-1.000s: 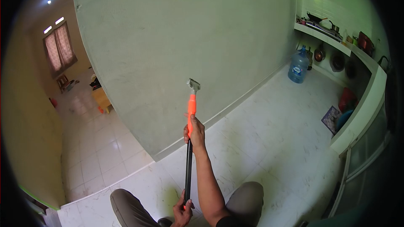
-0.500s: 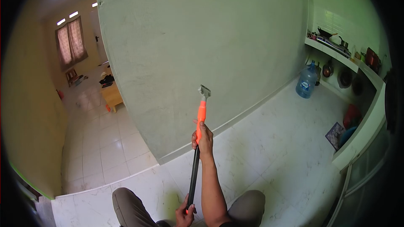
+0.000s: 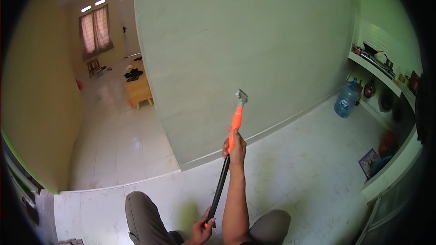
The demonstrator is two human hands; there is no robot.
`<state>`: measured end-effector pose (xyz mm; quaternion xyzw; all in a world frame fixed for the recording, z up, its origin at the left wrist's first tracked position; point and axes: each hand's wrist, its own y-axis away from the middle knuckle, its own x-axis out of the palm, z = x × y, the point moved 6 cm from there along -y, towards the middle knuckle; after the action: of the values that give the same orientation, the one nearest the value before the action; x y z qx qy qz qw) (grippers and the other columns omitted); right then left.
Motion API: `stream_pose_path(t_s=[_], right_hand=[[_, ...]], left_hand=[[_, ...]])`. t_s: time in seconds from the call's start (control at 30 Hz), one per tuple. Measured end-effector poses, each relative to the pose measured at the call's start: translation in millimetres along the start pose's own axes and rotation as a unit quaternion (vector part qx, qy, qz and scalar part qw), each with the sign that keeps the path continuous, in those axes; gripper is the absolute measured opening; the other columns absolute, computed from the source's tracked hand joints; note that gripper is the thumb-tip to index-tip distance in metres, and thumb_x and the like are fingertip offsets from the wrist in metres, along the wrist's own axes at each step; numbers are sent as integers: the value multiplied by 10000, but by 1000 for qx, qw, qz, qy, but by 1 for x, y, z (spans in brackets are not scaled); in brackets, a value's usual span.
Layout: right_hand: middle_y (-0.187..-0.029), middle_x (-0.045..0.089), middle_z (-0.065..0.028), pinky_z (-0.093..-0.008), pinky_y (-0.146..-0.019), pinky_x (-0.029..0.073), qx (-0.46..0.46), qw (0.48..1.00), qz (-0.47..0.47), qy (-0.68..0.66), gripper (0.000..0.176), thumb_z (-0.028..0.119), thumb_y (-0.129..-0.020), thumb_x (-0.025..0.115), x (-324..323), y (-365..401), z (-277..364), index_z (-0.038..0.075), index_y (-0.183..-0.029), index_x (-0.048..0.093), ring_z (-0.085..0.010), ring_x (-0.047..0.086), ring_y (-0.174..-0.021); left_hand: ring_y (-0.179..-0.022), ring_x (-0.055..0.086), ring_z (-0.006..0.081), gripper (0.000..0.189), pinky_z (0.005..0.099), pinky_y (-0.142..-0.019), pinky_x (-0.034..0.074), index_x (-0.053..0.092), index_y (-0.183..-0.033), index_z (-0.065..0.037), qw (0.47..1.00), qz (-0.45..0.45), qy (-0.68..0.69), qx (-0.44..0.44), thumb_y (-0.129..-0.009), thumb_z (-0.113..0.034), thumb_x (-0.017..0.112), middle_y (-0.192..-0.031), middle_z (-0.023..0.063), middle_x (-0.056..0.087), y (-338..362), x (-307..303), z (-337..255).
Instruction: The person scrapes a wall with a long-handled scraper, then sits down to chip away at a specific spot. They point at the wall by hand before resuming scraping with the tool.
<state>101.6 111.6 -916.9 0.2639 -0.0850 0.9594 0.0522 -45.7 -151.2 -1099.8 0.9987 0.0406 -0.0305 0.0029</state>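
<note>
Head view, right hand (image 3: 235, 147): closed around the scraper (image 3: 232, 129) at its orange grip.
Left hand (image 3: 203, 227): clamped on the black pole end, 7 o'clock from the right hand.
Scraper blade (image 3: 241, 95): against the wall (image 3: 254, 41), at 12 o'clock.

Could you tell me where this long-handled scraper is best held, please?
Hold the scraper at two spots on its long shaft: the orange sleeve below the head, as the right hand does, and the black pole's lower end, as the left hand does. Its blade faces the wall, so approach from below.
</note>
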Motion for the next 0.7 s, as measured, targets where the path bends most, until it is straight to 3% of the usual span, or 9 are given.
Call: stream_pose_path(t_s=[0.03, 0.33, 0.4, 0.43, 0.53, 0.57, 0.63, 0.7], right_hand=[[-618, 472, -7, -266, -386, 351, 0, 1000, -5, 2, 612, 510, -1070, 488, 0, 0, 0, -16, -1374, 559, -93, 423, -425], [-611, 456, 5, -264, -394, 347, 17, 1000, -11, 3, 581, 492, -1084, 469, 6, 5, 6, -5, -1365, 575, -84, 414, -425], [-611, 453, 4, -263, -392, 345, 19, 1000, -9, 5, 580, 490, -1085, 467, 5, 4, 6, -6, -1368, 571, -85, 413, -424], [-611, 453, 4, -264, -391, 345, 17, 1000, -9, 4, 580, 490, -1085, 467, 7, 4, 4, -6, -1369, 570, -85, 413, -424], [-611, 454, 3, -264, -387, 343, 12, 1000, -7, 5, 580, 489, -1085, 467, 6, 4, 4, -6, -1370, 569, -85, 412, -422], [-610, 454, 2, -264, -385, 343, 9, 1000, -6, 6, 580, 489, -1085, 467, 6, 4, 4, -6, -1370, 569, -85, 411, -421], [-615, 450, 4, -264, -387, 339, 9, 1000, -9, 8, 595, 504, -1078, 477, 6, 4, 5, -7, -1368, 572, -84, 407, -424], [-625, 442, 9, -262, -393, 331, 13, 1000, -15, 6, 625, 534, -1063, 496, 7, 6, 5, -7, -1364, 578, -83, 400, -432]], left_hand=[[-556, 524, 54, 565, 235, -512, 442, 419, -1574, -47, 1000, 27, -3, -1, -1051, -154, 603, -724, 10, 641, -2, 1, 2], [-622, 546, 50, 559, 233, -573, 465, 467, -1547, -45, 999, 29, -18, 9, -1029, -145, 652, -746, -15, 647, -4, -1, -2], [-565, 494, 72, 241, 279, -522, 399, 625, -1065, -32, 998, -43, 7, 40, -1014, -263, 668, -621, -25, 544, -1, -1, -29], [-537, 469, 83, 349, 301, -496, 366, 704, -824, -26, 995, -78, 19, 56, -1006, -322, 676, -559, -30, 493, 1, -4, -38], [-551, 476, 91, 354, 308, -508, 380, 704, -809, -15, 997, -67, 29, 32, -1002, -312, 684, -577, -18, 511, 2, -2, -36], [-576, 497, 78, 244, 284, -532, 409, 624, -1056, -24, 998, -40, 16, 35, -1011, -259, 674, -635, -17, 556, 1, -1, -25], [-625, 540, 50, 563, 235, -582, 466, 463, -1548, -42, 999, 15, -8, 41, -1031, -151, 655, -750, -15, 646, -4, 0, 9], [-633, 539, 50, 567, 238, -591, 470, 458, -1553, -49, 998, 15, -4, 62, -1032, -157, 654, -753, -12, 648, -6, 0, 14]])
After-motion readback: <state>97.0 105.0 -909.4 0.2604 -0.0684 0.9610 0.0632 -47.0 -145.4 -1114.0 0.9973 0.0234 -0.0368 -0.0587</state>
